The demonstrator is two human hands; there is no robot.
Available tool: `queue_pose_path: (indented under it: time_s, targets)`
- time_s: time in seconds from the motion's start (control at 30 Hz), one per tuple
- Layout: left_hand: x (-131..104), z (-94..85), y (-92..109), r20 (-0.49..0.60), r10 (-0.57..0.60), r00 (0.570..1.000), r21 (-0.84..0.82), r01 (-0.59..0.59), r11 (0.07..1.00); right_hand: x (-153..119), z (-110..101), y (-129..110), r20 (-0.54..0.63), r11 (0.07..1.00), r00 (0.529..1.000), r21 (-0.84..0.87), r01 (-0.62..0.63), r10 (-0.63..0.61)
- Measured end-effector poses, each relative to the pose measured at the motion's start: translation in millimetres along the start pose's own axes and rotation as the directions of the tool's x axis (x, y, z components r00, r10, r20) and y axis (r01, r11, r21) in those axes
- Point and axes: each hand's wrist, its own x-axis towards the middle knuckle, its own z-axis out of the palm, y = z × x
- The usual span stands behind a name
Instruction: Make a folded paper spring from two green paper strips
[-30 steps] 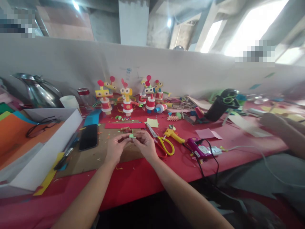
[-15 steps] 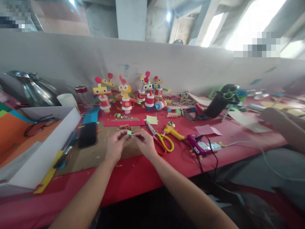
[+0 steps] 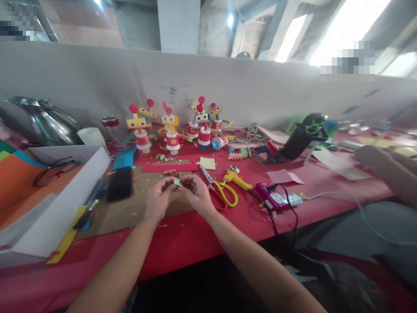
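Between my fingertips is a small piece of light green paper (image 3: 177, 182). My left hand (image 3: 158, 196) pinches it from the left, and my right hand (image 3: 197, 193) has its fingers closed at its right edge. Both hands are above a brown cardboard sheet (image 3: 110, 224). Just behind them lie a folded paper spring (image 3: 171, 173) and a red paper strip (image 3: 156, 168). Scissors (image 3: 232, 195) with red and yellow handles rest open beside my right hand, close to a yellow glue gun (image 3: 239, 180).
Several red-and-white paper cup figures (image 3: 142, 140) stand along the back partition. A phone (image 3: 119, 184) and a white box (image 3: 61, 204) are on the left. A purple power strip (image 3: 272, 196) with cords lies on the right, and another person's arm (image 3: 384, 171) reaches in at far right.
My right fingers have shifted slightly around the green paper's edge. My left hand stays about where it was. The other person's arm at far right has moved a little.
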Motion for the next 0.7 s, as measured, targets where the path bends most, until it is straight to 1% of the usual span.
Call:
queue_pose_path:
  time_s: [0.07, 0.13, 0.23, 0.3, 0.43, 0.53, 0.7]
  targets:
    - [-0.1, -0.1, 0.4, -0.004, -0.003, 1.0, 0.007, 0.003, 1.0, -0.3, -0.2, -0.1, 0.011, 1.0, 1.0, -0.005, -0.005, 0.005]
    - [-0.1, -0.3, 0.8, -0.008, -0.019, 1.0, 0.004, 0.019, 1.0, -0.5, -1.1, -1.4, -0.009, 0.999, 1.0, -0.051, 0.011, -0.012]
    - [0.3, -0.5, 1.5, -0.019, -0.075, 0.997, -0.012, 0.074, 0.997, 0.1, -2.5, -4.1, -0.057, 0.992, 0.998, -0.12, 0.025, -0.032]
    - [0.4, -0.6, 2.3, -0.013, -0.103, 0.995, -0.034, 0.102, 0.994, 1.1, -3.1, -5.5, -0.065, 0.986, 0.997, -0.162, 0.029, -0.04]
    - [0.4, -0.7, 4.9, 0.001, -0.111, 0.994, -0.071, 0.111, 0.991, 2.1, -3.2, -5.6, -0.052, 0.972, 0.997, -0.23, 0.052, -0.065]
    - [0.6, -0.8, 5.6, -0.016, -0.132, 0.991, -0.072, 0.13, 0.989, 0.8, -2.5, -3.6, -0.036, 0.962, 0.995, -0.264, 0.075, -0.088]
    - [2.1, -1.4, 3.4, -0.027, -0.161, 0.987, -0.137, 0.156, 0.978, -2.5, -0.7, -3.5, -0.042, 0.962, 0.997, -0.266, 0.054, -0.068]
